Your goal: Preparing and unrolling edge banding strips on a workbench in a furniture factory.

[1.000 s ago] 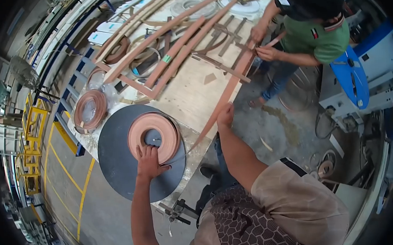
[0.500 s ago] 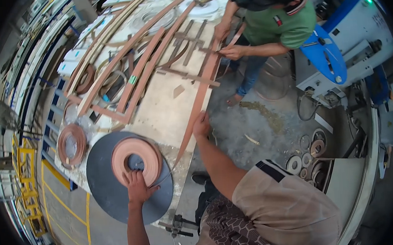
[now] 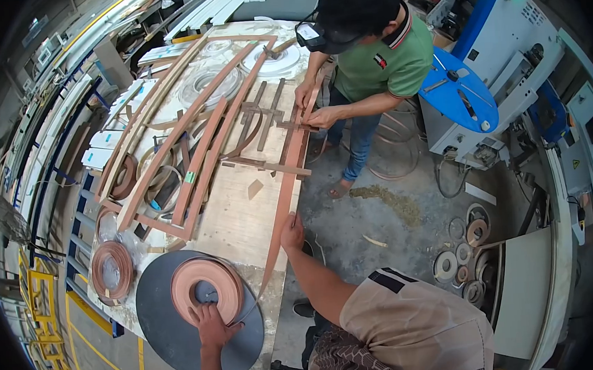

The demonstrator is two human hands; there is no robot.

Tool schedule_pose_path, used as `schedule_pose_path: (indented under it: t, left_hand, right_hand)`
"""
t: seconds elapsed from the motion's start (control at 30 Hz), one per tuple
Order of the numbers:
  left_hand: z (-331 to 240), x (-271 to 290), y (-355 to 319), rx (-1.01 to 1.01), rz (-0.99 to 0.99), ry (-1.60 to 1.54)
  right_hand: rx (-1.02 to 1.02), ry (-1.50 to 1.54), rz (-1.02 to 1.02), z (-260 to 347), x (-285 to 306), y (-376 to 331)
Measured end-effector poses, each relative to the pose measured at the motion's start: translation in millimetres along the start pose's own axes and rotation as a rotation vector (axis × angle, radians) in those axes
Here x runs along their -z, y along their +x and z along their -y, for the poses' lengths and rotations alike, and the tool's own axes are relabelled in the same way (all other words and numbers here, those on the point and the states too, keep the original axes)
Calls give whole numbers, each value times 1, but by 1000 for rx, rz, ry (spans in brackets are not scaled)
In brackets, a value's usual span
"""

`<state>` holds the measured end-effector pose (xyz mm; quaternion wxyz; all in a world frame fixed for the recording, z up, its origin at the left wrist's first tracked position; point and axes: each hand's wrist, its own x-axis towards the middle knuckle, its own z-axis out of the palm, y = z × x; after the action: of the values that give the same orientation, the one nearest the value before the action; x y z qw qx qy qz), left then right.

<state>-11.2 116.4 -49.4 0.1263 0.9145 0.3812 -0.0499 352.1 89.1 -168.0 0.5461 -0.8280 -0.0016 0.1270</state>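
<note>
The left hand (image 3: 212,323) lies flat, fingers released, on a coil of brown edge strip (image 3: 206,288) atop a grey disc (image 3: 176,338) at the tabletop (image 3: 240,220) near corner. The right hand (image 3: 291,232) presses the long curved strip (image 3: 284,186) along the right edge, fingers unclenched. Across, another person's hands (image 3: 313,108) hold its far end. Since earlier, both hands have kept their places.

A small green label (image 3: 190,177) sits on a long wooden strip, left of centre in the frame. At the far right, a yellow triangular warning sign (image 3: 575,164) is stuck on the pale grey machine housing. Near the upper left, several flat white rectangular packs (image 3: 101,140) lie in a row along the left edge of the workbench. No screens are visible.
</note>
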Motion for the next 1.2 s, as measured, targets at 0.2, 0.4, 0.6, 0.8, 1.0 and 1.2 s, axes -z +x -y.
schedule_pose_path:
  t: [0.2,0.4,0.6,0.8,1.0,1.2]
  left_hand:
    - [3,-3,-6,21,15,24]
    - [-4,3,3,11,19,20]
    - [2,0,-8,37,1,19]
    - [0,3,-7,15,14,30]
    - [-3,4,-9,17,19,21]
    - [-3,6,-2,1,-4,13]
  right_hand:
    - [-8,7,9,0,-4,-6]
    - [5,8,-27,-5,-5,7]
    - [-31,7,43,2,-6,-10]
    - [-6,61,9,-1,-3,-8]
    - [-3,7,19,-4,-5,-6]
    - [22,30,3,1,-3,-2]
